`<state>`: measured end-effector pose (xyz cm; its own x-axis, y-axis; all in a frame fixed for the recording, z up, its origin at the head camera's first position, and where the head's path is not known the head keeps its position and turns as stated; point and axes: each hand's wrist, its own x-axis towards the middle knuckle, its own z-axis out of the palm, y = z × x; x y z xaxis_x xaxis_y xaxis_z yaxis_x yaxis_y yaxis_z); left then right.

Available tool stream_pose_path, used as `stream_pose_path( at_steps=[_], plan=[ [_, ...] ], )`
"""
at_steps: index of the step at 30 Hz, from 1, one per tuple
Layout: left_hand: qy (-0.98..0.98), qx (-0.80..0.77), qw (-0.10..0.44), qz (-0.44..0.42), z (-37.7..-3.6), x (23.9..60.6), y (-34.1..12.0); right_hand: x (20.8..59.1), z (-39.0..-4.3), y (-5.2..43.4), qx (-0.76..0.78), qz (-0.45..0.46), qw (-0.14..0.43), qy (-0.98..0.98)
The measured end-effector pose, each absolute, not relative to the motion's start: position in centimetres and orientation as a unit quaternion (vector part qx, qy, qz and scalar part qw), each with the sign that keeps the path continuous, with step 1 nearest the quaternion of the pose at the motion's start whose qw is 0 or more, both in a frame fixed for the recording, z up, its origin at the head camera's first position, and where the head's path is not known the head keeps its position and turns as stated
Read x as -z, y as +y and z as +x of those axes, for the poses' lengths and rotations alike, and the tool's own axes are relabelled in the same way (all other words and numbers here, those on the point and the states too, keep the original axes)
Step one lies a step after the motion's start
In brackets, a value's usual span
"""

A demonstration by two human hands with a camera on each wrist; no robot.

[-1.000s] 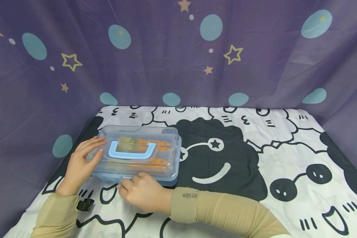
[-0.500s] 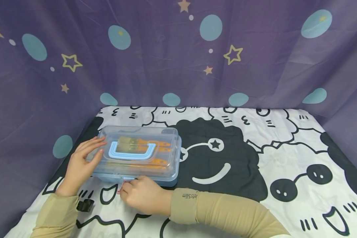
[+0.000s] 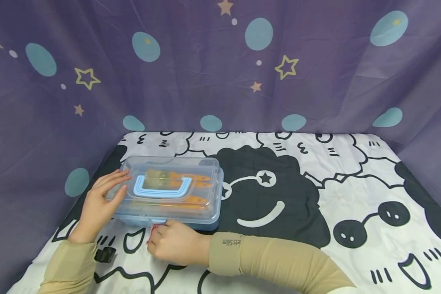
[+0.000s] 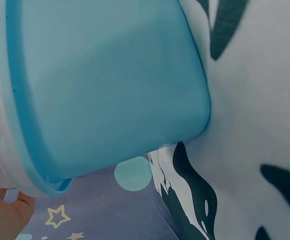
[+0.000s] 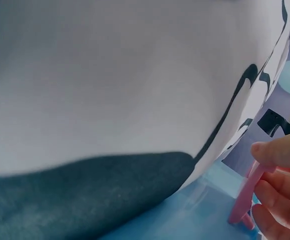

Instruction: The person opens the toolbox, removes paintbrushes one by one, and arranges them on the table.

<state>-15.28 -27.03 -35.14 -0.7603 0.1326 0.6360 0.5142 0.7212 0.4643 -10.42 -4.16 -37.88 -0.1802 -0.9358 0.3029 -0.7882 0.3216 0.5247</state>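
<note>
2 hands on box [image 3: 170, 192], near-left on cloth [image 3: 316, 183].
Left hand [image 3: 97, 204] lies spread flat on lid's left end; right hand [image 3: 174, 241] pinches pink latch [image 5: 245, 197] at near edge.

Only the box [image 3: 169, 190] blocks the left; cloth [image 3: 316, 192] rightward lies open
</note>
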Motion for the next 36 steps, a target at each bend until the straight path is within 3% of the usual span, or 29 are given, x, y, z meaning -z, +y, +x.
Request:
stream_pose_path(
  at_steps=[16,36],
  plan=[
    [-0.88,0.325,0.293,-0.184,-15.29,35.26,-27.06,37.95,-10.35,-4.47,0.168,0.585,0.269,-0.747],
    [-0.883,0.32,0.293,-0.179,-15.28,35.26,-27.01,38.56,-10.46,-4.8,0.175,0.575,0.278,-0.75]
  ],
)
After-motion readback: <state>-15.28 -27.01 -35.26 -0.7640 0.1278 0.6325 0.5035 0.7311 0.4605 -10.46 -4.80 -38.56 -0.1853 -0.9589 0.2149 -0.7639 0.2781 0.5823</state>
